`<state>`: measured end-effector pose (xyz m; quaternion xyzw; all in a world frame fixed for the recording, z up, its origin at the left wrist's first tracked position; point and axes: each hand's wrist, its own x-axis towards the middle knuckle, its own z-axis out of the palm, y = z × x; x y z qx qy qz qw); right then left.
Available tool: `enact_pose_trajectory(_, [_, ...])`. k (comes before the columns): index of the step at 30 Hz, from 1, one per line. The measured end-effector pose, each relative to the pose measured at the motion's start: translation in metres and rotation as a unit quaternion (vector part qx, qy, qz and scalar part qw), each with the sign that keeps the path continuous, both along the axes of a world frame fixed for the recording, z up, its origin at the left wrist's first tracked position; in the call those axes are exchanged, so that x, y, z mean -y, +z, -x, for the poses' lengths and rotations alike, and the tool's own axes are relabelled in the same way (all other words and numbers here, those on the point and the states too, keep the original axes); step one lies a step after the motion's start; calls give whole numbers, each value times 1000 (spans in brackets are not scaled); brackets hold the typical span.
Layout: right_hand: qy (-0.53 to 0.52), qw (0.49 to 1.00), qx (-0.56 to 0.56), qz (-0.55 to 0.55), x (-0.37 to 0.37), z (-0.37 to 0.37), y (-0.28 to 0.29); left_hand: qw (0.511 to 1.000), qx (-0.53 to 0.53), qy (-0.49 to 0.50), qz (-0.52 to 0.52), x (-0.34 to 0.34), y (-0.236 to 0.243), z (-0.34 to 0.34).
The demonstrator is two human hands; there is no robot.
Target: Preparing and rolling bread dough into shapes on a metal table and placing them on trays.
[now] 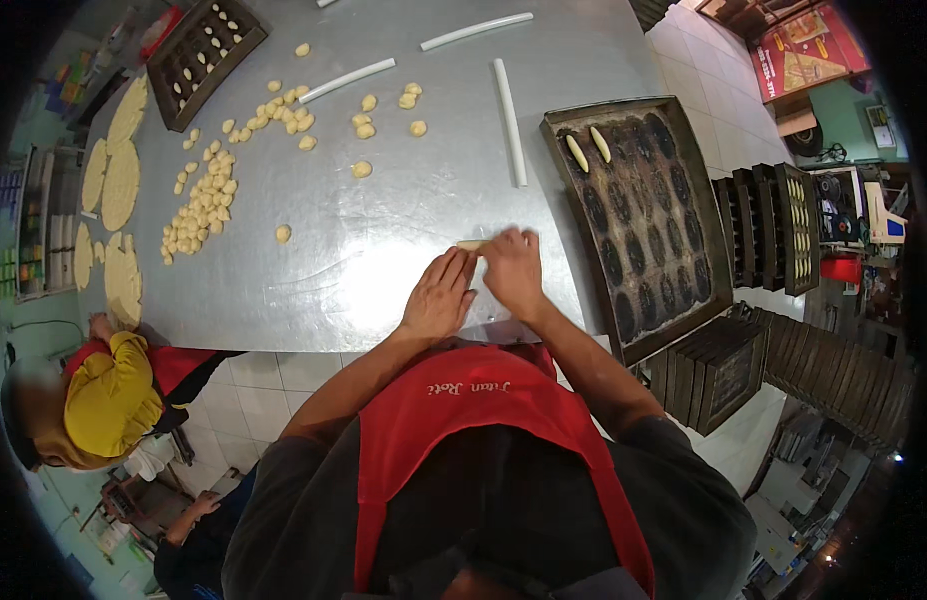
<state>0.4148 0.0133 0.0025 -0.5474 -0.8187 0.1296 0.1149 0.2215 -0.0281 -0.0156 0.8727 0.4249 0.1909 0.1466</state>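
Glossy metal table [433, 190]; slim dough roll [470, 244] against left hand [441, 292], right hand [512, 272].

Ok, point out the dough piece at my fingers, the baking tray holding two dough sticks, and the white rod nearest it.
Dough piece [470, 244]: head view, its uncovered part.
Baking tray [643, 222]: head view, bare middle of its base.
White rod [510, 122]: head view, mid-length.

Left of the fingers [445, 268], bare tabletop [368, 215] leaves passage up to a lone dough ball [283, 234]; a white rod [510, 120] lies ahead-right, and a rimmed tray [648, 232] obstructs rightward.
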Motion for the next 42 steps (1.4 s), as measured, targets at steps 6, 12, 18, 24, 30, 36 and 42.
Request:
enact_pose_trajectory(6, [-68,987,-121,-82,-41,50,-40,980,138,90,109,-63,4,42])
enact_pose_trajectory(12, [-38,998,21,-48,6,56,-18,922,129,361,54,-192,-36,192])
enact_pose_trajectory(18, [-35,994,-104,-27,-66,67,-45,909,114,389,94,-272,-35,205])
enact_pose_trajectory(24, [-53,971,-234,-3,1,5,-23,885,321,305,146,-199,-13,118])
enact_pose_trajectory(30, [-229,917,-320,-59,-56,-82,7,833,375,314,260,-110,-17,75])
enact_pose_trajectory(36, [-394,743,-409,-356,-151,-230,16,811,398,314,291,-61,-16,66])
enact_pose_trajectory(42, [-272,943,-109,-156,-155,-142,10,826,346,337,292,-30,-30,52])
